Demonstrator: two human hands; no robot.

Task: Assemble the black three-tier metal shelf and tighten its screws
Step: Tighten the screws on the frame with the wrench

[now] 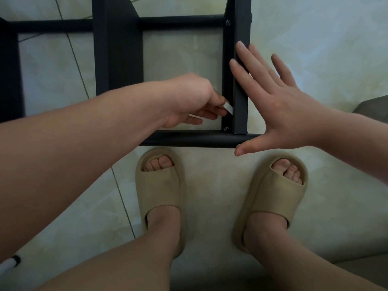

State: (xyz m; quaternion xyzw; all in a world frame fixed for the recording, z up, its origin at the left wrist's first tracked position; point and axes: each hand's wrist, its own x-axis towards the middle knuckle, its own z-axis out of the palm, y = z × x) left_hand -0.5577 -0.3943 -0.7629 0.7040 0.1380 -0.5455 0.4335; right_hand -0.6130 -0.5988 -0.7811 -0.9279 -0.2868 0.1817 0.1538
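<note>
Pinches a small silvery tool (228, 108) in the curled fingers of the left hand (189, 99), at centre of frame, long axis slanting from upper left to lower right, tip toward the inner face of a black post (240, 101). Presses the right hand (279, 103) flat, fingers straight and spread, against that post's outer side. Fills the upper half with the black shelf frame (117, 59), post running top to bottom, crossbar (189, 139) running left to right, just above tan slippers (160, 185). Shows a screw (226, 128) in the corner just below the tool.
</note>
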